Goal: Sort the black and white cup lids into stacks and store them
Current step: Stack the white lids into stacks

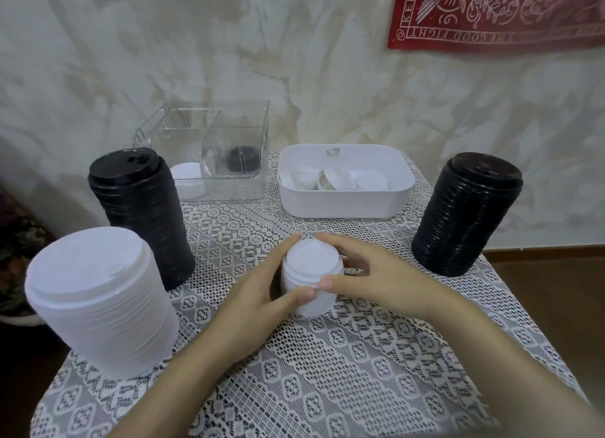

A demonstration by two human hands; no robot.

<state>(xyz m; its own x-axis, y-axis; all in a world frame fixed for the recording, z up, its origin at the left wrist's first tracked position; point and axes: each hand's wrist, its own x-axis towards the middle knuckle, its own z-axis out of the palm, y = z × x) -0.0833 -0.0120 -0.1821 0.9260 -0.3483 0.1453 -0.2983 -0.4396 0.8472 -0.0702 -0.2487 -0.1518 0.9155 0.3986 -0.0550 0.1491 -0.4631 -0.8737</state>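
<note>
Small white lid stack [309,282] held upright at table centre, gripped between left hand [262,293] and right hand [373,273], fingers curled round its sides. Tall white stack [101,301] stood near left; black stack [142,216] just behind it. Second black stack [465,213] stood far right. Clear divided container [209,149] seen far left, black and white lids inside. White tub [343,178] placed beside it, loose white lids [337,178] inside. Lace tablecloth [327,372] spread beneath.
</note>
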